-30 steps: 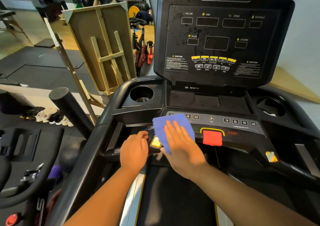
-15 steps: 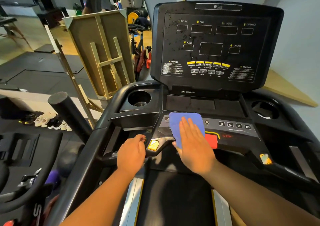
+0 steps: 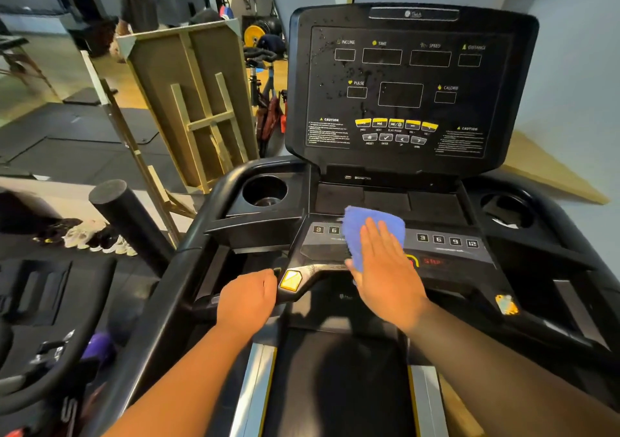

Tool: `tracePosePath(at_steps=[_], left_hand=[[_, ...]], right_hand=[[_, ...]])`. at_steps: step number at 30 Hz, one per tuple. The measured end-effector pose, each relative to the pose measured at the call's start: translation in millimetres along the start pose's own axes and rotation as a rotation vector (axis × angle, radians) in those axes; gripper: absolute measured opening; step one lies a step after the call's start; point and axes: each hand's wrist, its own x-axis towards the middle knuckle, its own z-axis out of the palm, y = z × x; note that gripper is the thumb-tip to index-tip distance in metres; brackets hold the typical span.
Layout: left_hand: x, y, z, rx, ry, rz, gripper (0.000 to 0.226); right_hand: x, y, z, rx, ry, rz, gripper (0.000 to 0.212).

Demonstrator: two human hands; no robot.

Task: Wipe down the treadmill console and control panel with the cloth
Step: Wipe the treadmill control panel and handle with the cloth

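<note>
Rightward goes my right hand (image 3: 385, 275), sliding the cloth (image 3: 370, 232) along the control panel (image 3: 446, 252); a second ago it sat at the panel's left end beside the yellow tag (image 3: 291, 280), and now it lies over the middle, with the red stop button almost fully covered. Fingers are straight and together, palm flat, pressing the blue cloth down onto the panel, fingertips pointing up toward the console (image 3: 412, 84). The cloth sticks out past my fingertips and to their left, hiding some of the left number keys; the 3, 6, 9, 12 keys (image 3: 448, 240) on the right are in plain sight. My right forearm comes in from the lower right, angled up and to the left.

My left hand (image 3: 248, 300) has hardly shifted: it is curled into a fist around the black handlebar (image 3: 208, 302), knuckles up, just left of the yellow tag. That forearm runs in from the bottom centre.

Up on the console, droplets speckle the dark screen around the INCLINE and PULSE windows. Left cup holder (image 3: 265, 190) and right cup holder (image 3: 506, 210) flank the panel. Below my wrists, the treadmill belt (image 3: 339, 386) runs dark between its side rails.
</note>
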Motion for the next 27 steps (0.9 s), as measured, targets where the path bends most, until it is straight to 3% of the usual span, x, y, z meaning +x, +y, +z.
tracePosePath(at_steps=[4,8,11,15,18,20,23,25,27], left_hand=[[1,2,-4,0.06,-0.023,-0.013,0.034],[0,4,-5,0.049,-0.01,-0.02,0.032],[-1,6,-5,0.085,-0.015,0.007,0.027],[-1,10,-4,-0.025,0.002,-0.051,0.036],[-1,11,1,-0.079,0.03,-0.043,0.035],[-2,13,1,-0.11,0.037,-0.036,0.034],[0,21,0,-0.106,0.057,0.01,0.02],[3,27,2,-0.134,0.108,0.017,0.041],[4,30,4,-0.194,0.188,-0.023,0.061]], right_hand=[[17,-29,-4,0.125,0.002,0.202,0.077],[16,-57,4,0.03,-0.036,-0.175,0.074],[8,-30,3,0.052,-0.073,-0.238,0.072],[5,11,-7,0.046,-0.064,0.076,0.081],[14,-9,-23,0.189,-0.034,0.317,0.082],[16,-28,-19,0.177,0.019,0.238,0.077],[6,-25,-1,0.055,-0.018,-0.062,0.073],[-4,-2,-1,0.006,-0.03,-0.132,0.071],[-15,20,-6,-0.001,-0.009,-0.055,0.072]])
